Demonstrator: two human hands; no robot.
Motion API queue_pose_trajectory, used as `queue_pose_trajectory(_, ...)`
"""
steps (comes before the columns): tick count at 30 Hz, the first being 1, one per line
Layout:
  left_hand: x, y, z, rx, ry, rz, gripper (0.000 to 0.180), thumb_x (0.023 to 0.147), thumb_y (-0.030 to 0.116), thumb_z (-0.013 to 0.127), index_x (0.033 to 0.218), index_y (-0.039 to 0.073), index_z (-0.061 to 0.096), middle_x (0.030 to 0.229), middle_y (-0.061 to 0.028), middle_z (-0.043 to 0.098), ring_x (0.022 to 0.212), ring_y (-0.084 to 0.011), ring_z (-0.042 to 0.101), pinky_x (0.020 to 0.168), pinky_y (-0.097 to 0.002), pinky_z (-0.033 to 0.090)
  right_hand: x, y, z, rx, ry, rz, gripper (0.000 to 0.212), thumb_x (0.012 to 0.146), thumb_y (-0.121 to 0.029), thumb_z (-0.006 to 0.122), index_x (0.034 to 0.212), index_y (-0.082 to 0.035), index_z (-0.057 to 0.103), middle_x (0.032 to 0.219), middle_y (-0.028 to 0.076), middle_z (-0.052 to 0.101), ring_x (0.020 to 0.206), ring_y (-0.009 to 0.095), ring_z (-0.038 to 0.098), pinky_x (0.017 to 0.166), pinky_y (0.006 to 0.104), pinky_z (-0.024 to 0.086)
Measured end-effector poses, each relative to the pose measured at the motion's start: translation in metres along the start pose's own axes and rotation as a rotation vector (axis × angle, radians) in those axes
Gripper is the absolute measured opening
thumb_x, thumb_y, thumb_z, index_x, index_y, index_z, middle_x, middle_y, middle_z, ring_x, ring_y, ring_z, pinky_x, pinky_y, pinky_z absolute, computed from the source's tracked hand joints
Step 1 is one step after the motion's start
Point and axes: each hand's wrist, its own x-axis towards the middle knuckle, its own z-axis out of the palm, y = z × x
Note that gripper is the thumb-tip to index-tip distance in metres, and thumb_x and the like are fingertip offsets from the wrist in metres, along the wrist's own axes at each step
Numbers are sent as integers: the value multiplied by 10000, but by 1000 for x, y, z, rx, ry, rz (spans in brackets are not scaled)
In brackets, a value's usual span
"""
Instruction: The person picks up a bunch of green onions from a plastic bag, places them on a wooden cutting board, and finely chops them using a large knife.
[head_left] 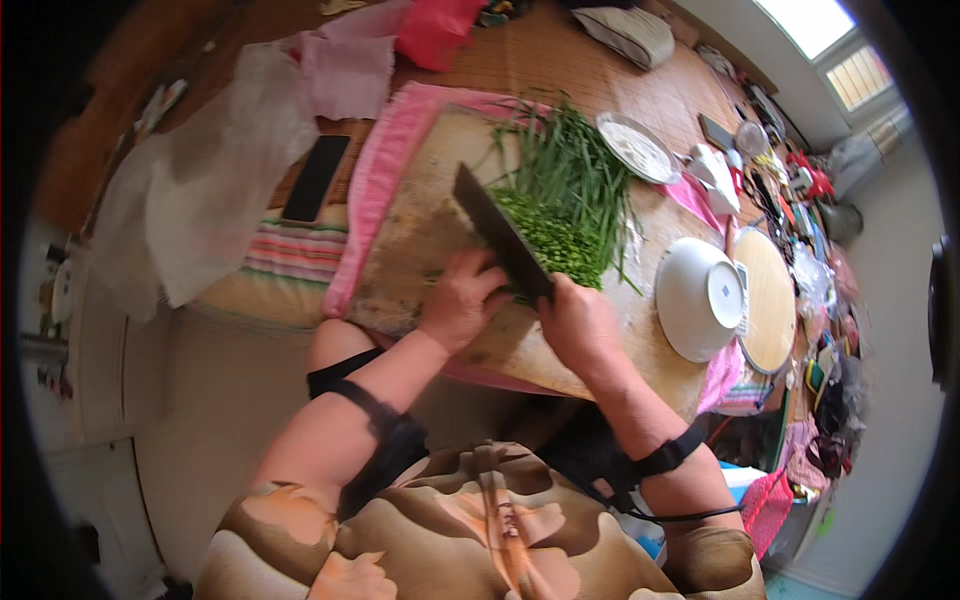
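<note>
A cleaver [503,232] with a dark, broad blade is in my right hand [580,322], whose fingers wrap round its handle. The blade slants up and to the left, along the edge of a pile of chopped chives [560,240]. My left hand [463,300] is low over the board just left of the blade, fingers bent and apart, with nothing visible in them. Long uncut chives [575,160] lie behind the chopped pile. Everything rests on a worn wooden cutting board [410,225], with a few green bits near my left fingers.
Under the board lies a pink towel [365,215]. A phone [318,178] and a clear plastic sheet [215,175] are to the left. At the right are a plate of white powder [638,147], an upturned white bowl [690,300] and a round wooden board [768,300], beyond them assorted clutter.
</note>
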Motion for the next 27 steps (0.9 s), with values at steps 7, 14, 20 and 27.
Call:
queue_pose_trajectory(7,11,-2,-20,-33,98,-60,249,809,180,697,978,61,559,1024,-146,557,994,-374,522,840,-424,428,-27,17,-25,219,192,8,178,835,-195,604,922,-40,588,718,209,633,703,404,619,638,491,483)
queue_pose_trajectory(14,24,-22,-21,52,-199,-141,318,892,266,613,1109,44,545,1081,-183,565,1037,-376,528,885,-429,427,-41,25,-31,146,158,-15,236,839,-220,594,999,-46,604,742,201,643,712,403,620,661,493,486)
queue_pose_trajectory(20,14,-2,-20,111,-9,-100,318,873,125,592,1181,55,552,1121,-191,551,1067,-371,524,918,-431,426,-38,28,-31,205,150,18,230,838,-223,596,993,-53,605,739,190,646,714,397,624,664,487,490)
queue_pose_trajectory(27,30,-51,-13,115,-74,83,310,828,-6,519,1118,72,595,1042,-166,605,1011,-374,554,879,-442,458,-41,27,-27,196,176,-9,215,831,-223,613,956,-49,601,736,187,645,715,393,626,657,481,496)
